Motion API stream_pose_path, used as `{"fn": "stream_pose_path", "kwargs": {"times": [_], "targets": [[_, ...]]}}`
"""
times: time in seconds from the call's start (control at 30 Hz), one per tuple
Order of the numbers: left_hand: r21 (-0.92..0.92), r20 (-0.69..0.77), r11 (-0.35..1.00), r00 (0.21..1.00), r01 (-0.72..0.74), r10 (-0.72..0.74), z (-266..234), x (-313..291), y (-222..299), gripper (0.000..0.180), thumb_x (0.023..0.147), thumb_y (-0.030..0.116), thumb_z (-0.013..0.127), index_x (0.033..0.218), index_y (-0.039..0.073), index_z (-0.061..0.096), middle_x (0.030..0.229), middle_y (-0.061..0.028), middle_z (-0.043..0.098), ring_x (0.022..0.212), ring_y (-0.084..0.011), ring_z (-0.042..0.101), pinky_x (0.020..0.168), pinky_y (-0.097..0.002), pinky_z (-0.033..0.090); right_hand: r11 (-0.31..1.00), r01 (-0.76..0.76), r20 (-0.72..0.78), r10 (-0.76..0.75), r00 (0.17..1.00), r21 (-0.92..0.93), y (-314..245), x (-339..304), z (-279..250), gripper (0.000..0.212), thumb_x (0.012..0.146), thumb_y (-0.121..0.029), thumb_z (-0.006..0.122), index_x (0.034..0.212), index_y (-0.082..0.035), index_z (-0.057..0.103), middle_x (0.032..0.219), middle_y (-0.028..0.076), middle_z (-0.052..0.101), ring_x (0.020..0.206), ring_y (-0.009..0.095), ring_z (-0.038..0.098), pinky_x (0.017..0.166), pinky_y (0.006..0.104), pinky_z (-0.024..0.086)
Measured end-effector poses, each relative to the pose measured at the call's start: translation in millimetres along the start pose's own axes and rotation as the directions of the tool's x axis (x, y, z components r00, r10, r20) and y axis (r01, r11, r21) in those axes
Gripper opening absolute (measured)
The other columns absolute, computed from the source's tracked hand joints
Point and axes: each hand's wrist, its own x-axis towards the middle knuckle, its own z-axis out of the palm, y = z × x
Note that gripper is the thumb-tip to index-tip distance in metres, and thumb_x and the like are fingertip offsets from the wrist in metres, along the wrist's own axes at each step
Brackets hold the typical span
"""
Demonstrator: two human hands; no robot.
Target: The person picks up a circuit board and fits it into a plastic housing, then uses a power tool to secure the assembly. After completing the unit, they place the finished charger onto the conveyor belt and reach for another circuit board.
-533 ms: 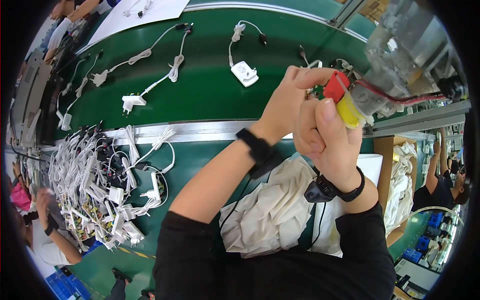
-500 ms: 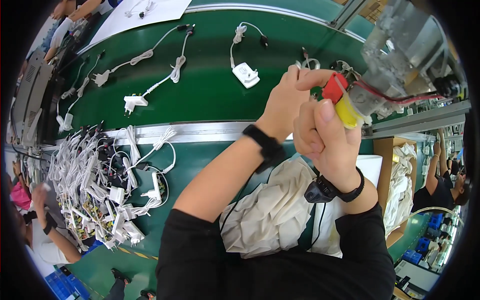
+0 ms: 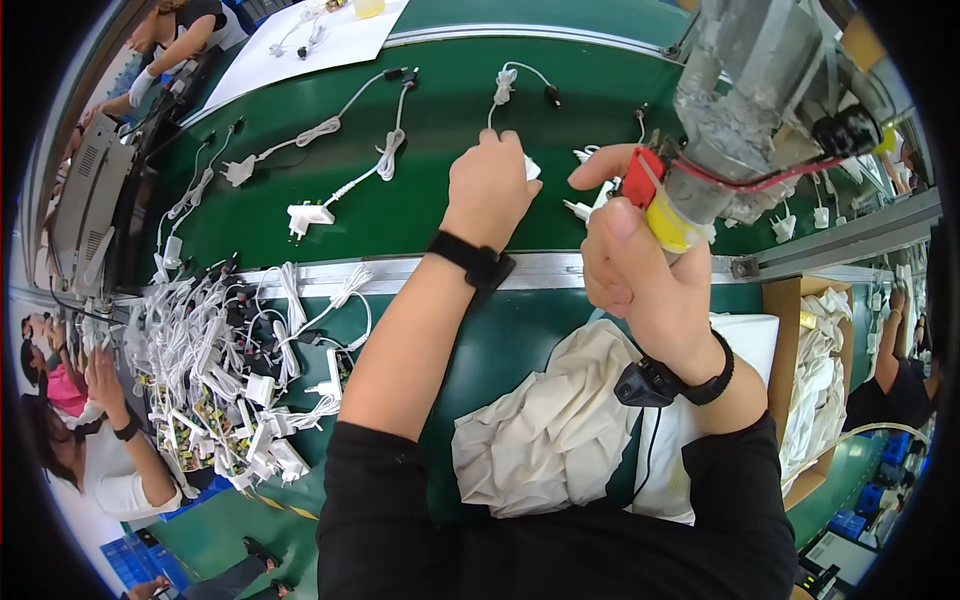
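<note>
My left hand [image 3: 487, 190] reaches out over the green conveyor belt [image 3: 420, 120], knuckles up, its fingers curled on a small white plug adapter [image 3: 529, 167] whose cord [image 3: 510, 80] runs away up the belt. To the right, my right hand [image 3: 630, 270] grips a hanging power screwdriver [image 3: 720, 130], grey and tape-wrapped, by its yellow and red lower end [image 3: 660, 205]; my forefinger points left over the red part. Small white parts [image 3: 585, 205] lie on the belt just under that forefinger. Both wrists wear black bands.
Two more white adapters with cords [image 3: 305, 215] [image 3: 240, 170] lie to the left on the belt. A heap of white cables and adapters [image 3: 220, 380] sits left of the metal rail [image 3: 400, 272]. A crumpled pale cloth [image 3: 560, 430] covers my lap. A cardboard box [image 3: 810, 350] stands right. Other people [image 3: 90, 440] work nearby.
My left hand has left the screwdriver's tip and moved left and out onto the belt, down on the white adapter. The right hand keeps its hold on the tool.
</note>
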Motion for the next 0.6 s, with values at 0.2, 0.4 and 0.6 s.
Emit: {"fn": "stream_pose_path", "kwargs": {"times": [0.2,0.4,0.6], "targets": [[-0.836,0.438,0.223,0.854,0.501,-0.280,-31,-38,17,0.031,0.083,0.021,0.063,0.100,0.001,0.046,0.097,-0.0117,0.061,0.097,-0.0185,0.060,0.062,-0.0278,0.052,1.000,-0.007,-0.002,0.007,1.000,-0.016,1,2,-9,0.031,0.093,-0.029,0.048,0.109,-0.003,0.043,0.053,-0.006,0.032,0.044,0.001,0.028,0.040,0.0183,0.022],[-0.681,0.572,-0.553,0.820,0.480,0.007,-27,-111,42,0.030,0.092,0.009,0.046,0.120,0.005,0.035,0.114,-0.0121,0.055,0.104,-0.0197,0.057,0.070,-0.0287,0.055,0.998,0.048,-0.034,-0.049,0.998,-0.039,3,6,-5,0.031,0.093,-0.029,0.047,0.109,-0.002,0.043,0.053,-0.006,0.032,0.043,0.002,0.027,0.039,0.0189,0.022],[-0.683,0.560,-0.416,0.796,0.601,0.231,-17,-131,57,0.037,0.091,0.003,0.045,0.126,0.006,0.033,0.118,-0.0118,0.051,0.110,-0.0201,0.053,0.081,-0.0332,0.054,0.998,0.057,-0.033,-0.058,0.998,-0.028,11,11,-1,0.030,0.093,-0.029,0.047,0.105,-0.002,0.043,0.052,-0.005,0.032,0.042,0.002,0.027,0.038,0.0194,0.021]]}}
